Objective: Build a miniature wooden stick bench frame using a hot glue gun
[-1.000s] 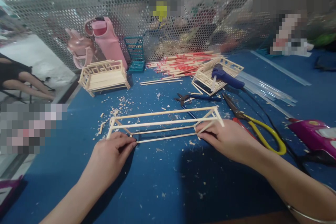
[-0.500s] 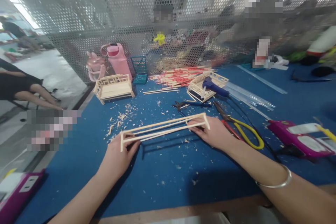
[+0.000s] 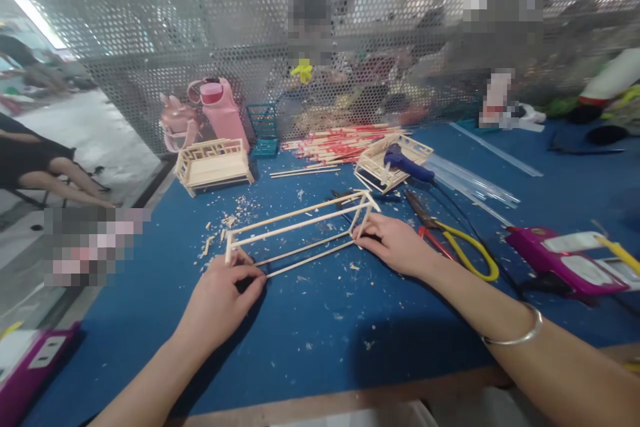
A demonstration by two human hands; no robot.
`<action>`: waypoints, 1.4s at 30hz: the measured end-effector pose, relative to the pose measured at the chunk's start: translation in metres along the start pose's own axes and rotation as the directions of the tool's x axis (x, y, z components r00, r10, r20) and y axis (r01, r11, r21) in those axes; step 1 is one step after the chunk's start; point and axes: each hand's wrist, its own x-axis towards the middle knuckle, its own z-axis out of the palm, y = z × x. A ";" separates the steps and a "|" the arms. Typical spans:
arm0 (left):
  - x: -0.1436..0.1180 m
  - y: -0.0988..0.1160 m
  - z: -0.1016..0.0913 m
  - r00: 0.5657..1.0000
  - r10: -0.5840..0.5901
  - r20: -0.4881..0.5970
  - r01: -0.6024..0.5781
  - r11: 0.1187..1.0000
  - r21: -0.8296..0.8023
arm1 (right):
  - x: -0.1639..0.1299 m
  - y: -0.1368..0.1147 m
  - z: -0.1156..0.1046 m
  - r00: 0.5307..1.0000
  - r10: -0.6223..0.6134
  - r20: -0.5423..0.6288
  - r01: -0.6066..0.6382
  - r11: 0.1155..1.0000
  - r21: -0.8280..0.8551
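A long box-shaped frame of thin wooden sticks [image 3: 300, 230] rests on the blue table [image 3: 320, 340], tilted up toward the far right. My left hand [image 3: 223, 297] pinches its near left corner. My right hand [image 3: 395, 243] grips its right end. Both hands are closed on the frame's sticks. Wood chips lie scattered around the frame.
A finished wooden bench [image 3: 214, 165] stands at the back left beside a pink bottle [image 3: 223, 113]. A pile of sticks [image 3: 345, 140], a blue glue gun [image 3: 407, 165] on another frame, yellow-handled pliers [image 3: 463, 247], clear glue sticks [image 3: 475, 183] and a purple box [image 3: 570, 263] lie to the right. A perforated screen [image 3: 150, 27] backs the table.
The frame was lifted and turned over between my hands, then set back on the table standing open. My hands shifted slightly left with it.
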 end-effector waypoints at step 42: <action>-0.014 -0.010 -0.004 0.992 0.116 -0.052 -0.121 0.988 -0.100 | -0.003 -0.002 -0.009 0.996 0.087 -0.029 -0.082 0.988 0.130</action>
